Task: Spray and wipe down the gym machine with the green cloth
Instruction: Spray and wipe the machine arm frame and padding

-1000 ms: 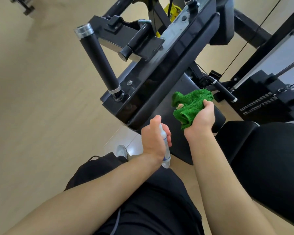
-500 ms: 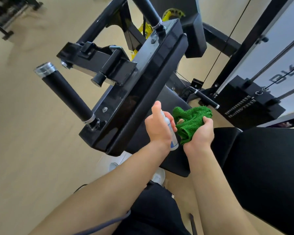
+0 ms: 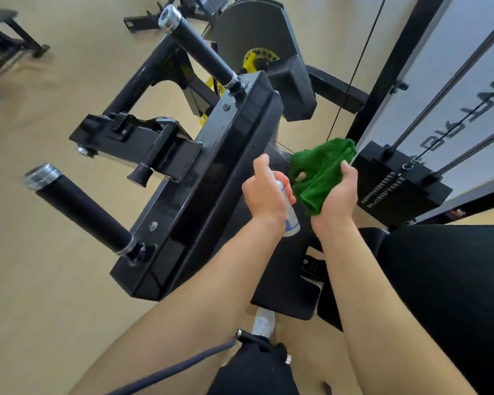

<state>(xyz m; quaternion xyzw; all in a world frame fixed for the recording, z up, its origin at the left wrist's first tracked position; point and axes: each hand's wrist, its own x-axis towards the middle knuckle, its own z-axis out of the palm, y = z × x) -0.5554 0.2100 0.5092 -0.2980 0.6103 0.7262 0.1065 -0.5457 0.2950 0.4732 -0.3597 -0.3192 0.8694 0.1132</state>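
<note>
Within left hand (image 3: 264, 195), spray bottle (image 3: 292, 222)

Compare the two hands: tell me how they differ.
The left hand grips a spray bottle; the right hand holds the bunched cloth. The left hand's forefinger is raised over the bottle's top; the right hand curls round the cloth. Both are bare, side by side by the machine.

Left grip (image 3: 264, 195), right grip (image 3: 335, 196), both curled
</note>
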